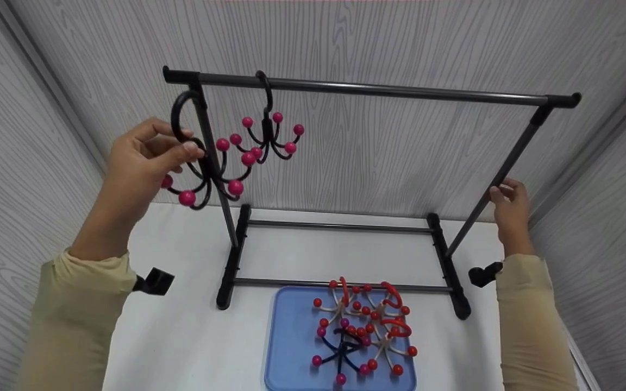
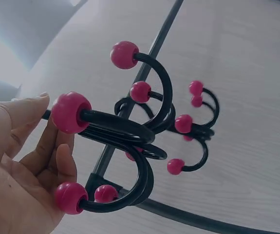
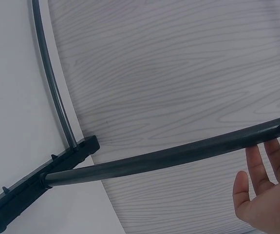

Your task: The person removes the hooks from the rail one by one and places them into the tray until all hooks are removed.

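Observation:
My left hand pinches a black octopus hanger with pink ball tips near the neck, between thumb and fingers. Its hook stands upright beside the left end of the garment rack's top bar, and its arms overlap the left post in the head view. A matching black hanger hangs by its hook from that bar, a little to the right. At the other side, my right hand grips the rack's right post partway up; in the right wrist view the thumb lies above the post and fingers below it.
On the white table, a blue tray lies in front of the rack. It bears several white hangers with red hooks and red balls, plus a black one with pink balls. Wood-grain panels close in behind and at both sides.

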Motion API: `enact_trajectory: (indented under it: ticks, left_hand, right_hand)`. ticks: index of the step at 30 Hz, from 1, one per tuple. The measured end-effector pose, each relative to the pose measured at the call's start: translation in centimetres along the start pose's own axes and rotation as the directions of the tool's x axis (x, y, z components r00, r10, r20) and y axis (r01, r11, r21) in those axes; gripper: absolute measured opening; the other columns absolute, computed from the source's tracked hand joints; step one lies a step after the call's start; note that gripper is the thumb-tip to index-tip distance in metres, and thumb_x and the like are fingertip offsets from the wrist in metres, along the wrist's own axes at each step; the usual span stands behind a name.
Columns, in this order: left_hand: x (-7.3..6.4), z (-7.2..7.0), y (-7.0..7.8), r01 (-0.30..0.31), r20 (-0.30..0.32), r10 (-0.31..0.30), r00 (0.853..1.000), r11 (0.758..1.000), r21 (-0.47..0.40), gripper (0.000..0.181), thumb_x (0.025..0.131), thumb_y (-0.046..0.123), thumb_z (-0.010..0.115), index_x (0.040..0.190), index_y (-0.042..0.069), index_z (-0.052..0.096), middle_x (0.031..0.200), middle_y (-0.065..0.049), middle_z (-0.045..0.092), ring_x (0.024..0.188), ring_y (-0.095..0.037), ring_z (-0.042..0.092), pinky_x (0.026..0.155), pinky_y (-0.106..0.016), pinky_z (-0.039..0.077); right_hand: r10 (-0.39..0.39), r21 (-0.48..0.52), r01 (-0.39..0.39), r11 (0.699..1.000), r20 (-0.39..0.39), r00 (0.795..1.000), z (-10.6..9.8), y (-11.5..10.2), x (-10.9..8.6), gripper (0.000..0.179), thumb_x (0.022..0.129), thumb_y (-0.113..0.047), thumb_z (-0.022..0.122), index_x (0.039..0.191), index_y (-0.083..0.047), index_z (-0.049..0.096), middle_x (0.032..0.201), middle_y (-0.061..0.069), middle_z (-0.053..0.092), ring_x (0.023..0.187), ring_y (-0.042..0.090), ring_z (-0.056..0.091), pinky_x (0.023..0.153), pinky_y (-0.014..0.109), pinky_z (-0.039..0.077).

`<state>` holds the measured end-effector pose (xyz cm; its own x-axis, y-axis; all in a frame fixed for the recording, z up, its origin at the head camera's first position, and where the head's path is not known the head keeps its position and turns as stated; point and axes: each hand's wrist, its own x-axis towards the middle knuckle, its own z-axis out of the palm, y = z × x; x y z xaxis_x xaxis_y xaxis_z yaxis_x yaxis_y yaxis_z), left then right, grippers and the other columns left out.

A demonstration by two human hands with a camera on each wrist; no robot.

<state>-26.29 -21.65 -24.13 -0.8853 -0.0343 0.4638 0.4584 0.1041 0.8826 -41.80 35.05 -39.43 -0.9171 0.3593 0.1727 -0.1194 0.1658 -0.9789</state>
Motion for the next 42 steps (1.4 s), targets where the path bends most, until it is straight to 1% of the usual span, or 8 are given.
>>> enact_trajectory:
  ticks: [7, 14, 17, 23, 26, 30, 36, 42]
  left_hand:
    - [-4.2, 0.5, -3.3, 0.082, 0.047, -0.088, 0.995, 0.989, 0.121, 0.016, 0.083, 0.010, 0.068, 0.095, 0.001, 0.061, 0.081, 0.001, 0.070, 0.074, -0.013, 0.057, 0.066, -0.025, 0.043]
    - [-7.4, 1.5, -9.1, 0.162, 0.125, -0.184, 0.975, 0.972, 0.169, 0.016, 0.083, 0.008, 0.068, 0.095, 0.002, 0.061, 0.080, 0.007, 0.067, 0.070, -0.011, 0.055, 0.063, -0.025, 0.043]
    - [-8.3, 2.2, -11.7, 0.209, 0.159, -0.239, 0.958, 0.960, 0.186, 0.016, 0.083, 0.010, 0.068, 0.096, 0.003, 0.061, 0.082, 0.009, 0.065, 0.074, -0.010, 0.057, 0.064, -0.025, 0.044]
    - [-9.8, 3.8, -15.7, 0.323, 0.184, -0.343, 0.921, 0.938, 0.130, 0.026, 0.081, 0.019, 0.072, 0.097, 0.002, 0.061, 0.088, 0.000, 0.066, 0.082, -0.015, 0.060, 0.070, -0.028, 0.048]
    - [-10.2, 4.7, -17.4, 0.342, 0.200, -0.358, 0.912, 0.933, 0.109, 0.028, 0.081, 0.019, 0.072, 0.098, 0.001, 0.060, 0.091, -0.004, 0.067, 0.087, -0.017, 0.063, 0.077, -0.028, 0.049]
    - [-10.5, 5.7, -19.4, 0.361, 0.233, -0.375, 0.897, 0.927, 0.104, 0.029, 0.082, 0.020, 0.071, 0.100, 0.000, 0.059, 0.094, -0.008, 0.067, 0.088, -0.021, 0.064, 0.074, -0.025, 0.048]
    - [-10.8, 7.3, -21.3, 0.424, 0.267, -0.436, 0.860, 0.900, 0.103, 0.025, 0.083, 0.016, 0.068, 0.101, 0.000, 0.060, 0.094, -0.009, 0.069, 0.083, -0.017, 0.063, 0.065, -0.023, 0.044]
    - [-11.3, 8.8, -20.4, 0.433, 0.312, -0.444, 0.840, 0.895, 0.109, 0.023, 0.085, 0.012, 0.066, 0.100, -0.003, 0.059, 0.095, -0.012, 0.069, 0.081, -0.016, 0.060, 0.064, -0.024, 0.043]
  right_hand:
    - [0.001, -0.064, -0.001, 0.998, 0.012, 1.000, -0.1, 0.1, 0.0, 0.034, 0.096, -0.024, 0.048, 0.128, -0.015, 0.041, 0.103, -0.012, 0.046, 0.096, 0.003, 0.050, 0.087, 0.023, 0.033]
    - [0.021, -0.098, -0.019, 0.995, 0.016, 1.000, 0.1, 0.4, 0.0, 0.036, 0.096, -0.026, 0.046, 0.130, -0.016, 0.040, 0.104, -0.012, 0.046, 0.098, 0.005, 0.050, 0.088, 0.027, 0.031]
    - [0.024, -0.058, -0.023, 0.998, 0.005, 1.000, 0.3, 0.4, 0.0, 0.031, 0.096, -0.023, 0.047, 0.126, -0.016, 0.042, 0.102, -0.011, 0.047, 0.096, 0.005, 0.050, 0.087, 0.026, 0.031]
    - [0.008, -0.023, -0.008, 1.000, 0.008, 1.000, 0.8, 0.3, 0.0, 0.026, 0.096, -0.020, 0.048, 0.121, -0.017, 0.044, 0.100, -0.010, 0.048, 0.093, 0.006, 0.052, 0.085, 0.025, 0.032]
    - [0.003, -0.016, -0.003, 1.000, 0.006, 1.000, 0.7, 0.3, -0.1, 0.024, 0.096, -0.019, 0.049, 0.120, -0.017, 0.045, 0.099, -0.009, 0.048, 0.091, 0.006, 0.052, 0.084, 0.024, 0.032]
    - [0.002, -0.011, -0.002, 1.000, 0.006, 1.000, 0.4, 0.2, -0.2, 0.023, 0.096, -0.019, 0.050, 0.118, -0.018, 0.045, 0.099, -0.010, 0.048, 0.092, 0.006, 0.052, 0.084, 0.024, 0.032]
    - [-0.006, -0.041, 0.008, 0.999, 0.037, 0.999, -0.1, 0.1, -0.3, 0.027, 0.096, -0.022, 0.049, 0.121, -0.017, 0.042, 0.101, -0.011, 0.047, 0.092, 0.004, 0.051, 0.085, 0.024, 0.031]
    - [-0.023, -0.034, 0.024, 0.999, 0.029, 0.999, -0.2, 0.1, -0.2, 0.025, 0.096, -0.020, 0.048, 0.120, -0.018, 0.043, 0.101, -0.011, 0.046, 0.091, 0.003, 0.051, 0.084, 0.022, 0.032]
